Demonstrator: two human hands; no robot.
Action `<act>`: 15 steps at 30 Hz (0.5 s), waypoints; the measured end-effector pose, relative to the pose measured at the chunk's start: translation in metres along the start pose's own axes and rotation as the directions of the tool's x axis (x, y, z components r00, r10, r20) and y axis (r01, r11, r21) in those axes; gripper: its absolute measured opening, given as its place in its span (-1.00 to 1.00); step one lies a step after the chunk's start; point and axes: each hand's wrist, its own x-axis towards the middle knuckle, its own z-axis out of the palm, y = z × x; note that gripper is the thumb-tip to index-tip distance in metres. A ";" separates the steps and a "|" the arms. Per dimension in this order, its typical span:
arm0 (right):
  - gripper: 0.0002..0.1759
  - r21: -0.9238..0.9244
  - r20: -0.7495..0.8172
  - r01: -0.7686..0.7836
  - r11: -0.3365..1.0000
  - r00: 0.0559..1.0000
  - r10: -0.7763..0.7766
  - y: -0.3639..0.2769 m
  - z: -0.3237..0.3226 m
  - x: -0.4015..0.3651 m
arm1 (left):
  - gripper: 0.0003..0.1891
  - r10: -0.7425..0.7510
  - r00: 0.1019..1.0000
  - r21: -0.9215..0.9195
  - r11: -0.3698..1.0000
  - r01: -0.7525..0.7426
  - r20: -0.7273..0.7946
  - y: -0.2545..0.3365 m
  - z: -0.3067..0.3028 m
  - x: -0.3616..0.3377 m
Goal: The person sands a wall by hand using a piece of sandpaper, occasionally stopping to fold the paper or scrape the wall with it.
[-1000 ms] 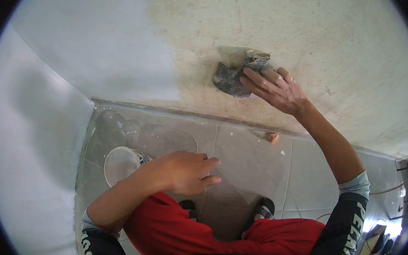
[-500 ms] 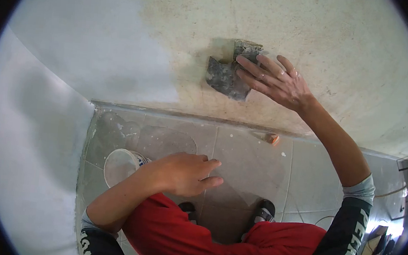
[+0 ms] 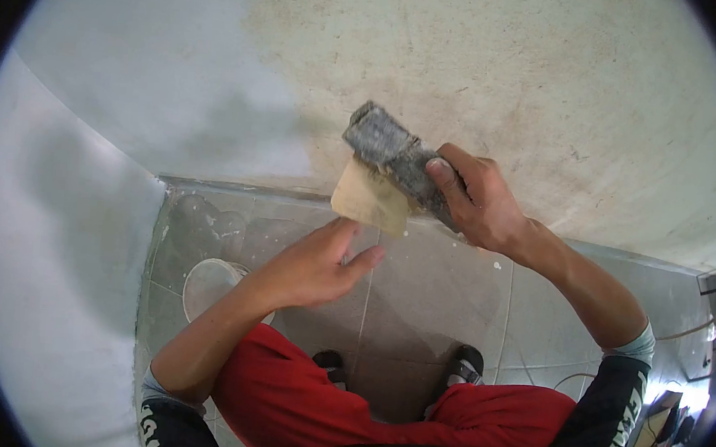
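My right hand point(image 3: 482, 201) is closed on a worn, dark grey piece of sandpaper point(image 3: 388, 143), thumb on top, held slanting in front of the wall. From beneath the grey strip juts a flat cream-coloured piece point(image 3: 370, 198) with rounded corners. My left hand point(image 3: 313, 262) reaches up from below with thumb and fingers apart. Its fingertips are right at the lower edge of the cream piece. Behind both hands rises the wall point(image 3: 514, 59), smooth white on the left and yellowish, speckled and stained on the right.
A white bucket point(image 3: 210, 289) stands on the grey tiled floor point(image 3: 428, 292) beside my left forearm. The adjoining white wall point(image 3: 63, 226) closes off the left side. My shoes and red trousers point(image 3: 302, 396) are below. Cables and assorted items point(image 3: 661, 432) lie at far right.
My right hand has come off the wall, moving down and turning over with the sandpaper, so the cream piece now shows. My left hand has moved up to it.
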 end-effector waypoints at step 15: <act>-0.54 0.244 0.275 -0.324 0.914 0.927 0.255 0.014 0.015 -0.013 | -0.72 0.179 0.969 -0.742 0.625 -0.245 -0.170 0.000 0.011 0.020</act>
